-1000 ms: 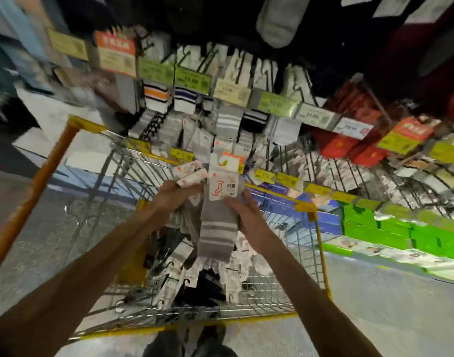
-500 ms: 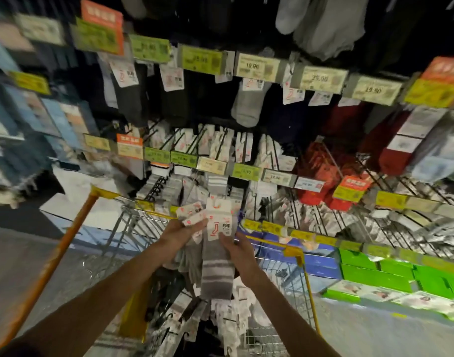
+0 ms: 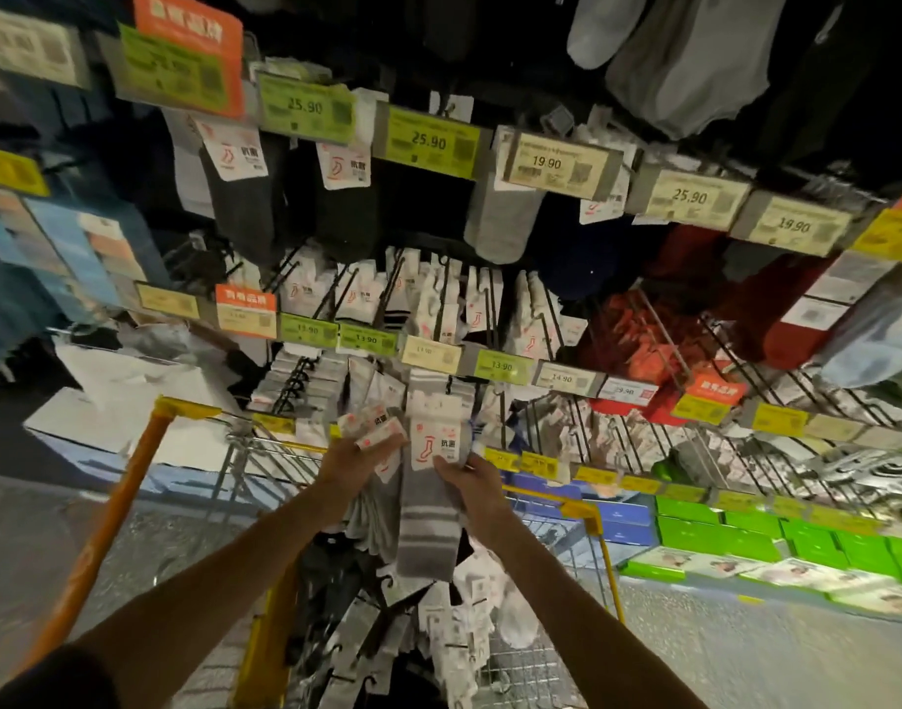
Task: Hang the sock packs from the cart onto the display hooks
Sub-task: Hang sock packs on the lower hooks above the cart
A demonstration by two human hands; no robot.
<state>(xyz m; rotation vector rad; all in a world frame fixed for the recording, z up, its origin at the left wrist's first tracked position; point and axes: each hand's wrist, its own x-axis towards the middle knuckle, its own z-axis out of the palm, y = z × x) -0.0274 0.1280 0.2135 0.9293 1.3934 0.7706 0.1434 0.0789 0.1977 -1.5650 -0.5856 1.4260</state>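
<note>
Pack: grey striped sock pack (image 3: pixel 428 514) pinched in right hand (image 3: pixel 471 486)
Spares: spare sock packs (image 3: pixel 374 427) gripped by left hand (image 3: pixel 351 465)
Hook: seat card hole squarely on display hook (image 3: pixel 663 324)

- I am looking into a shop's sock aisle: price tags (image 3: pixel 547 163) reading 19.90 and 25.90 are lining the rails.
- Sock packs (image 3: pixel 441 309) are hanging in rows on wire display hooks (image 3: pixel 666 333).
- A wire shopping cart (image 3: pixel 589 516) is standing below.
</note>
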